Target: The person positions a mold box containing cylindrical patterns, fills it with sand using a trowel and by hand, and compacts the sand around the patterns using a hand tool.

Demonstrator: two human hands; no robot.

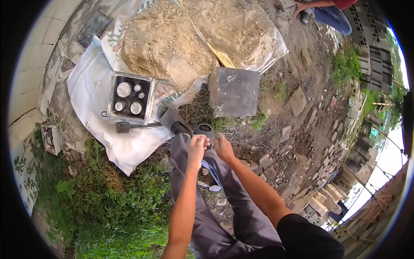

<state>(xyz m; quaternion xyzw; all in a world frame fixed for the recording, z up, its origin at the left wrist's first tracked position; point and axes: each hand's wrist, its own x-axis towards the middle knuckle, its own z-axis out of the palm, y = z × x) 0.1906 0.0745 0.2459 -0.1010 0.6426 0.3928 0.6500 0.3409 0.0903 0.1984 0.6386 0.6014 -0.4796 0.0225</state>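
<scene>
My left hand (198, 149) is in front of my legs, its fingers curled inward. Close beside it, a small gap away, my right hand (223, 147) is also closed, with thumb and fingertips together. Whatever may be in either hand is hidden or too small to make out. Below them are my dark sandals (172, 118). Ahead on the left stands a square metal mould (150, 101) with several round cylinders inside. A dark-headed mallet (123, 127) lies against its near side. A dark, flat-topped square block (237, 93) stands ahead to the right.
Sandy soil (159, 39) is heaped on white woven sacks (90, 95). Green plants (112, 198) grow at the lower left. Stones (297, 101) and rubble cover the right side. Another person's hand (298, 8) is at the top right, near stacked concrete blocks (375, 64).
</scene>
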